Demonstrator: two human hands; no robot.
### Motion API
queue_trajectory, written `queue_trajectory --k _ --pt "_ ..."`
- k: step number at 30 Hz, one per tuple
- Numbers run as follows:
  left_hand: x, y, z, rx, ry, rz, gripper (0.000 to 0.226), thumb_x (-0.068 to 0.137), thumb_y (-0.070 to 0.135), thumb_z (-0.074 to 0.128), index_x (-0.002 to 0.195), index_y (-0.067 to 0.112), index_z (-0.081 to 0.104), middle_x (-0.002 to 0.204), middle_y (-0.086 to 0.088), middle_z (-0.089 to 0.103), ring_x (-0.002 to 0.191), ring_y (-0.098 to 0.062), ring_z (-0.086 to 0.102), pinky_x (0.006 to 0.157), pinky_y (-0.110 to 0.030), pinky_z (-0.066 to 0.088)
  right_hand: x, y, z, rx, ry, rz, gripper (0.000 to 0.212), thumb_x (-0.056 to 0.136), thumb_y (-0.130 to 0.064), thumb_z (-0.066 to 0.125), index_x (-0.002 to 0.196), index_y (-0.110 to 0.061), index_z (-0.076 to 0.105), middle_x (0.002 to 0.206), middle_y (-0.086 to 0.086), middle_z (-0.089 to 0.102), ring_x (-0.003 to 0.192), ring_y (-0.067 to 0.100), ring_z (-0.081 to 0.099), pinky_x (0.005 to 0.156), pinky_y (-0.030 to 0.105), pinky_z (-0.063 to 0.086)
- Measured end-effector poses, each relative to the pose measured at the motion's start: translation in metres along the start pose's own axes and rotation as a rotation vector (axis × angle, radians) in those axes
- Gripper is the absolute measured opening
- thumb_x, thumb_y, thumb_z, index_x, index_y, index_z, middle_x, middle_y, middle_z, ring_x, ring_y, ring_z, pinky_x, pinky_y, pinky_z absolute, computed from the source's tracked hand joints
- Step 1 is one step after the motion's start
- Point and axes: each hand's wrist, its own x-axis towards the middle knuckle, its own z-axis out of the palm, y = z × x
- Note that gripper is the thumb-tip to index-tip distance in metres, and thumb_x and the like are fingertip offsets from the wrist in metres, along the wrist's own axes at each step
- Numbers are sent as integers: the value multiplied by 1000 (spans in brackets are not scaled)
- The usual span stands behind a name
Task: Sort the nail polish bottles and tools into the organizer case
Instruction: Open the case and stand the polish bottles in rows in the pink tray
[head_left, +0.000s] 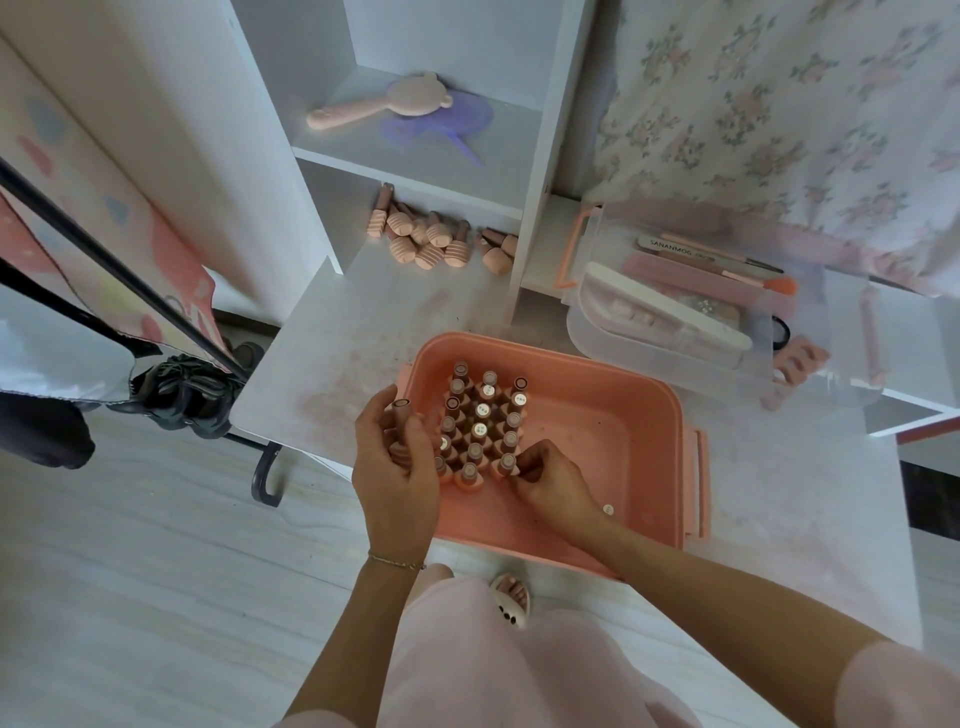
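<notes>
1. A person stands over a white table (322, 353), looking down at a salmon-pink rectangular plastic organizer case (613, 415) at the centre of the view
2. Inside the case, toward its 9 o'clock side, a block of upright pink nail polish bottles (480, 423) stands in tight rows, caps up, likely packed close so they brace each other and leave the rest of the floor free
3. The left hand (397, 467) grasps one more pink bottle with a round cap (401, 415), fingers curled round it, at the 9 o'clock edge of the block, seemingly ready for the next slot
4. The right hand (550, 480) pinches a bottle at the block's 5 o'clock corner (506, 464), apparently seating or straightening it
5. At 12 o'clock, on a white shelf unit (415, 171), loose ribbed pink bottles (431, 241) lie on their sides, not yet sorted
6. At 2 o'clock, a clear plastic tray (675, 358) holds nail files and slim tools (717, 260), kept apart from the bottles
7. Higher at 12 o'clock, a pink bear-eared hand mirror (379, 101) rests on an upper shelf
</notes>
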Motion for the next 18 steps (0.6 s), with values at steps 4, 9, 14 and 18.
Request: queue_trajectory --k 4,9,14,18 --pt "0 3 0 -1 -2 6 28 87 37 46 103 60 43 89 6 63 73 -3 61 62 -8 46 0 0 0 1 -9 -5 19 79 -17 65 79 -20 47 74 -14 51 69 -4 47 55 0 36" --pt "0 3 -1 8 -5 5 28 88 37 46 103 60 42 91 4 64 75 -8 64 64 -13 50 -1 0 0 15 -10 2 22 79 -17 66 79 -22 44 75 -14 52 69 -3 47 54 0 36" --pt "-1 6 -2 2 -18 3 27 87 36 47 102 57 45 90 6 63 73 -4 61 62 -9 46 -2 2 -5 -9 -18 6 23 79 -15 66 78 -23 44 75 -12 53 73 8 52 55 2 37" --pt "-2 10 -3 -16 -48 -10 24 89 28 52 104 46 48 88 15 65 74 1 61 62 -7 45 -5 4 -18 -123 -32 30 12 81 -16 62 79 -20 51 73 -12 53 77 10 51 56 7 34"
